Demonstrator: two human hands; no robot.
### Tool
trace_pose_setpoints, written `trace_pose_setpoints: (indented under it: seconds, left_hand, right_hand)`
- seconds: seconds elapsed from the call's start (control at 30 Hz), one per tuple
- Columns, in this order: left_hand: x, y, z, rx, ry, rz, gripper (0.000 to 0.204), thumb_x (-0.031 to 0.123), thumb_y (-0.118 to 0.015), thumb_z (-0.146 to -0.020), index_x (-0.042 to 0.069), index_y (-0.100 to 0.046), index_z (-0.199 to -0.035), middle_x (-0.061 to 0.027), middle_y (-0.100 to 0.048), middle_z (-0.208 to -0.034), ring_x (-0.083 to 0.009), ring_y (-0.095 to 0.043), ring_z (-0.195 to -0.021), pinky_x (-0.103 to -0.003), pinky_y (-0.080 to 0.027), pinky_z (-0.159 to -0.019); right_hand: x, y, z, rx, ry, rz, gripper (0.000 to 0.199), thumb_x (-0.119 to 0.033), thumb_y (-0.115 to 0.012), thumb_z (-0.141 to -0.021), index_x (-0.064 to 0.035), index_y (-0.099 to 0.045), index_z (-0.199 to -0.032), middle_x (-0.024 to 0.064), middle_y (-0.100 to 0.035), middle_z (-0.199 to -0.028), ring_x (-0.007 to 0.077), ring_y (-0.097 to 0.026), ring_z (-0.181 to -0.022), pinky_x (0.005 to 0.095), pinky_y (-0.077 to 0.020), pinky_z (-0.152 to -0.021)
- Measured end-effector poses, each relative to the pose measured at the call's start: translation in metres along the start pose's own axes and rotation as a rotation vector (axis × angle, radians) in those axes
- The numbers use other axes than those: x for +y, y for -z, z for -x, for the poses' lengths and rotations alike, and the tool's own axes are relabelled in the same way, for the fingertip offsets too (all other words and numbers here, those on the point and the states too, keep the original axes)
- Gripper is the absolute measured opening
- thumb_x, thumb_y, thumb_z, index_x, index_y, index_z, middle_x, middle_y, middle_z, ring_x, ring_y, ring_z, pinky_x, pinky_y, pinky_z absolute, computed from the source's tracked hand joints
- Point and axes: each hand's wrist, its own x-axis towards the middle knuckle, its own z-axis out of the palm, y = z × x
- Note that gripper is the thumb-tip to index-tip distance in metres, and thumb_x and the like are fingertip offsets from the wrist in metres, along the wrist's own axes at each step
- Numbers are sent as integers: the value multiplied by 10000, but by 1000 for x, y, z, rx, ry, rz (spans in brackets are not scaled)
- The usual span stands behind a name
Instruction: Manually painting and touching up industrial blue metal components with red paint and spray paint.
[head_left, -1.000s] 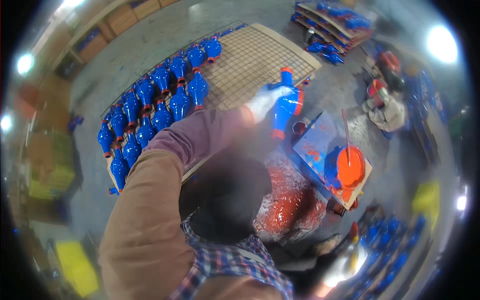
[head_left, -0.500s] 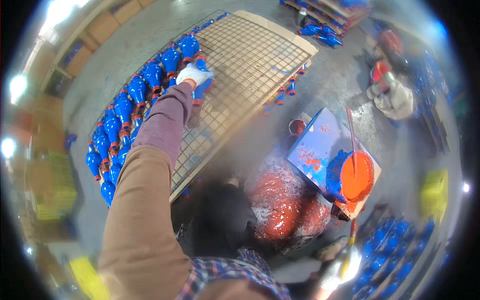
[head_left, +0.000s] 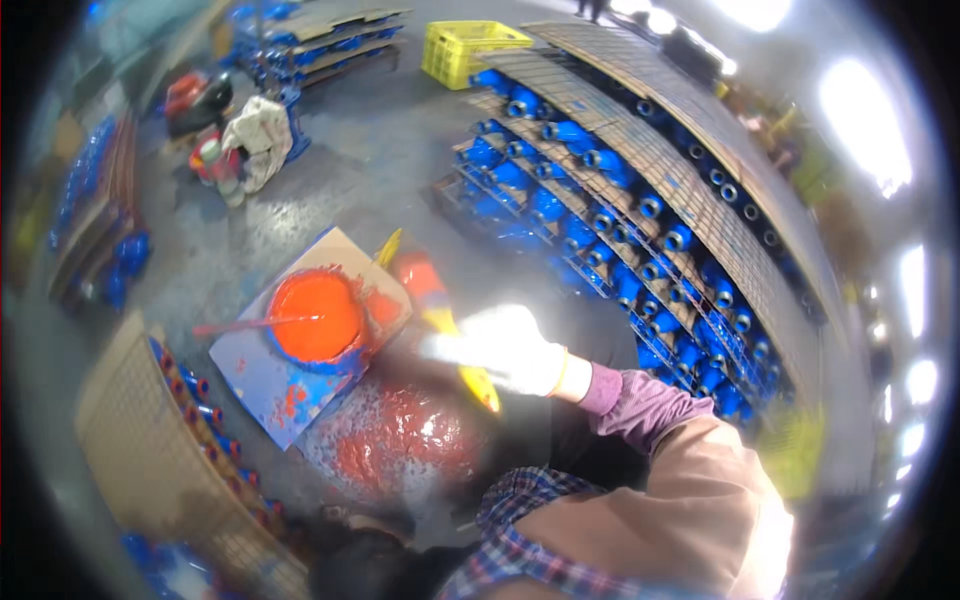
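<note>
Orange paint (head_left: 318,313) now sits left of the white-gloved right hand (head_left: 510,350), the view having turned; that hand is wrapped round a yellow-handled brush (head_left: 440,315), its red tip just off the board's (head_left: 250,378) edge, putting paint within easy reach. Grey floor (head_left: 380,170) between board and bottle rack (head_left: 600,100) gives room to move. Whether the pale blur (head_left: 185,575) lower left is the left hand, gripping or loose, I cannot tell.

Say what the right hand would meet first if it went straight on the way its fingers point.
Probably the board, then the paint bucket on it; depth is unclear, so the right hand could pass above the board.
</note>
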Motion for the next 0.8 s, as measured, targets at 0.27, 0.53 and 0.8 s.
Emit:
trace_pose_setpoints:
  seconds: [0.27, 0.53, 0.8]
  left_hand:
    - [81, 73, 120, 647, -318, 305, 410, 463, -530, -992, 148, -696, -1194, -137, -663, -1235, -343, -629, -1011, -564, -472, -863]
    - [141, 153, 162, 548, -182, 634, 412, 454, -566, -973, 112, -716, -1148, -161, -691, -1120, -328, -656, -941, -503, -510, -812]
    - [131, 192, 192, 418, -45, 671, 419, 445, -603, -954, 76, -735, -1101, -186, -719, -1004, -313, -683, -872, -441, -549, -762]
  right_hand:
    - [57, 165, 58, 272, -42, 702, 125, -183, -700, -848, -185, -716, -971, 74, -629, -695, 269, -636, -584, 380, -493, -537]
    - [169, 384, 205, 410, -296, 1351, 281, -86, -738, -744, -131, -651, -1007, 157, -644, -898, 388, -634, -828, 476, -512, -720]
    - [264, 460, 255, 560, -489, 1403, 220, -140, -625, -888, -197, -617, -1100, 113, -623, -1005, 338, -627, -914, 448, -533, -736]
